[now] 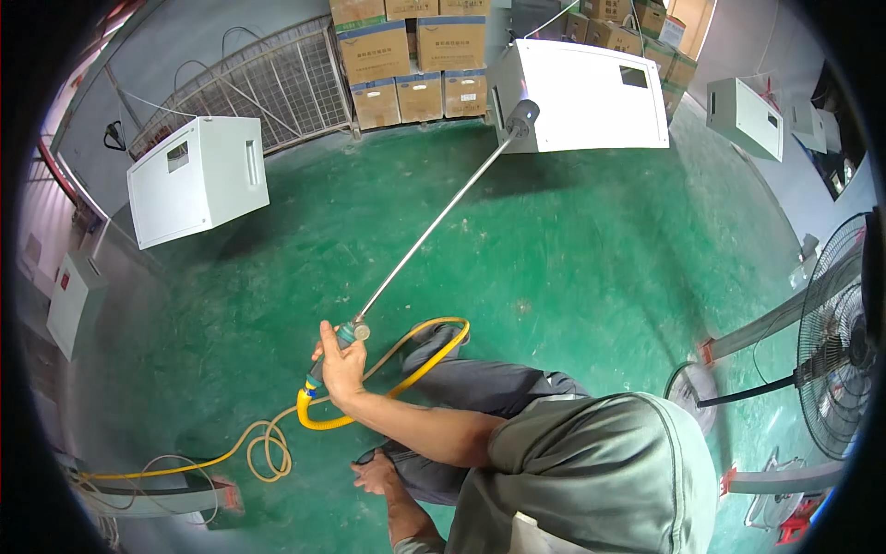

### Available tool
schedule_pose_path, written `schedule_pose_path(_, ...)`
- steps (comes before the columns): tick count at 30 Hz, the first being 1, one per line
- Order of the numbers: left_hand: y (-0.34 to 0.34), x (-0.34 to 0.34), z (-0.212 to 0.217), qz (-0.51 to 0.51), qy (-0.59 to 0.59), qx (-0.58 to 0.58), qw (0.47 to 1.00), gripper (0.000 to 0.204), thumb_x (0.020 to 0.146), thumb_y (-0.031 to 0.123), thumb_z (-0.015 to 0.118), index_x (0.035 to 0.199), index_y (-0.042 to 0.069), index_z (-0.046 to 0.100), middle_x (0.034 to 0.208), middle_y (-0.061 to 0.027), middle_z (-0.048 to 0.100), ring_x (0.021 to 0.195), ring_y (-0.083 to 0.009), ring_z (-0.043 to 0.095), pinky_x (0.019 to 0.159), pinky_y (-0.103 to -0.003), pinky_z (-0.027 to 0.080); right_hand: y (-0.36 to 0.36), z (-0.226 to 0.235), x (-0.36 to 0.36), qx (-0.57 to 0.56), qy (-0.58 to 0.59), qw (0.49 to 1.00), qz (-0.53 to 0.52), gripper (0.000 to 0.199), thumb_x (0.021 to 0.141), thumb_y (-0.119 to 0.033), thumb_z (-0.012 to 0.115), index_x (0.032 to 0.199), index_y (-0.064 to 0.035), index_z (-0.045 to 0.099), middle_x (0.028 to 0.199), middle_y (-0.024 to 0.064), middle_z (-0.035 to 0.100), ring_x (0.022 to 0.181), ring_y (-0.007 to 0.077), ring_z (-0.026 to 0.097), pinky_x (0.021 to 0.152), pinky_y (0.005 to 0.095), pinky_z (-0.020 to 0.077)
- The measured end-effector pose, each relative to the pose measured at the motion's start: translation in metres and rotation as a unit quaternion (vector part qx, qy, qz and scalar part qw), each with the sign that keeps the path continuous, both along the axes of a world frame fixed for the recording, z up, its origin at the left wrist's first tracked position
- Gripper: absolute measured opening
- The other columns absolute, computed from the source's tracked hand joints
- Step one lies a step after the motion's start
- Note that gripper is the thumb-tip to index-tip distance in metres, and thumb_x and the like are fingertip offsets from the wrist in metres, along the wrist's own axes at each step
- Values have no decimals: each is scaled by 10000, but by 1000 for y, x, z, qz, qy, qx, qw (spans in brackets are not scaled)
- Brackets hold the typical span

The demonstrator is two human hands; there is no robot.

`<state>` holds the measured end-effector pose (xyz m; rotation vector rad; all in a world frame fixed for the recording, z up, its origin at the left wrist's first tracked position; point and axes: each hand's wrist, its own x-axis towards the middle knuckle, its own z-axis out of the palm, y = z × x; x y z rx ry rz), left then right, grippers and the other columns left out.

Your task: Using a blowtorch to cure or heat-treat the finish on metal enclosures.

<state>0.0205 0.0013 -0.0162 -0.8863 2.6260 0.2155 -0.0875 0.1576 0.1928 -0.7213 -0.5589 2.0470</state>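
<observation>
My right hand (343, 369) is closed around the handle of a long gas torch (434, 225), its thumb pointing up along the grip beside a brass-coloured valve knob. The thin metal tube runs up and right to a dark cylindrical burner head (522, 118). That head is at the lower left edge of a white metal cabinet (591, 102) hanging from a line; a faint bluish glow shows above it. A yellow hose (434, 369) loops from the handle's lower end. My left hand (377, 474) rests by my knee, empty, fingers slightly spread.
Other white cabinets hang at the left (198, 180) and right (746, 118). Stacked cardboard boxes (420, 55) and a wire mesh cage (268, 92) stand behind. A pedestal fan (835, 342) is at the right. Hose coils (269, 452) lie on the green floor (591, 268).
</observation>
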Motion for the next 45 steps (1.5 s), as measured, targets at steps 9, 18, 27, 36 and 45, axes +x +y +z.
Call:
schedule_pose_path(9,-3,4,2,23,-5,7,1000,957,762,557,792,1535,239,325,1340,-194,436,1116,-409,612,895,-467,564,-19,-14,6,-21,-1,1000,23,303,969,-246,699,984,-62,458,718,38,568,613,127,568,564,293,488)
schedule_pose_path(18,-1,9,-3,39,-2,6,999,953,747,555,807,1523,248,346,1362,-183,433,1129,-403,613,869,-480,574,29,9,39,57,-63,990,115,243,945,-156,679,970,-37,469,668,41,548,496,132,536,451,298,460)
schedule_pose_path(27,-2,13,-3,32,33,25,999,954,722,555,822,1514,276,367,1359,-186,450,1142,-435,606,909,-516,553,199,61,77,300,-117,891,320,213,887,-131,660,905,-47,466,605,40,542,464,148,553,429,330,466)
schedule_pose_path(36,55,57,39,-130,264,-34,955,695,834,492,752,1381,125,532,1264,-227,557,1082,-424,611,901,-534,509,312,48,139,680,-314,567,343,321,730,-217,697,952,11,653,802,238,683,764,378,695,683,474,568)
schedule_pose_path(45,191,99,169,-443,533,45,720,689,842,478,775,1248,-39,568,1231,-226,554,1118,-429,555,967,-529,459,249,-120,166,693,-259,454,497,340,682,-221,696,921,21,683,875,256,684,901,444,673,800,522,551)
